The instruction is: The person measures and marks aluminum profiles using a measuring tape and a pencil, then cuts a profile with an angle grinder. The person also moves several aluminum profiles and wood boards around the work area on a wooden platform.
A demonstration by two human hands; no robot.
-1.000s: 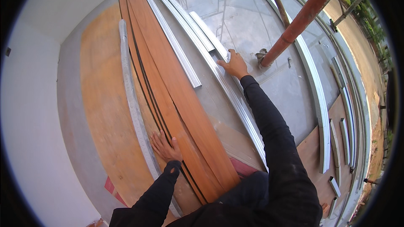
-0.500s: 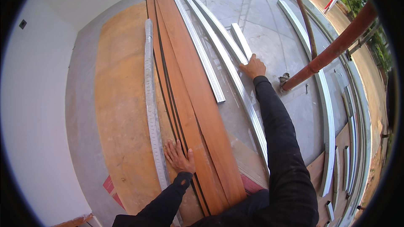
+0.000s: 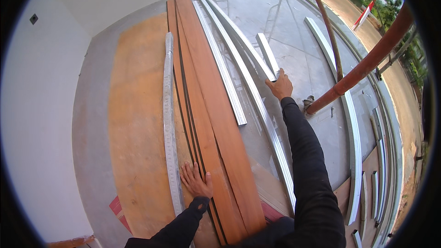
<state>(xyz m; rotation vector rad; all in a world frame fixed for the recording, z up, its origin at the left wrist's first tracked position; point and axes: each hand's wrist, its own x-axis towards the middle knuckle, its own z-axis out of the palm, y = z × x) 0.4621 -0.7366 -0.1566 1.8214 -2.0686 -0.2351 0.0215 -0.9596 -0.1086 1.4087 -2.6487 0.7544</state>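
My left hand (image 3: 196,182) lies flat with fingers spread on the brown wood-look planks (image 3: 206,110), over the thin black strips (image 3: 186,105) at their left edge. Just left of it runs a perforated galvanized metal strip (image 3: 169,110). Farther forward and to the right, my right hand (image 3: 281,86) has thumb and fingers around the near end of a silver metal channel (image 3: 245,46). A short metal offcut (image 3: 268,53) lies beside that end, close to my fingertips. Another long channel (image 3: 257,94) passes left of my right hand.
A tan board (image 3: 138,110) lies under the planks, along a white wall (image 3: 41,110). One shorter channel (image 3: 225,73) rests beside the planks. On the right, a rusty red scaffold pipe (image 3: 358,69) slants over the grey floor; more metal lengths (image 3: 354,156) lie beyond it.
The whole scene sits slightly lower in the view. My right hand stays at the channel's end, which now shows more clearly. The left hand remains flat on the planks.
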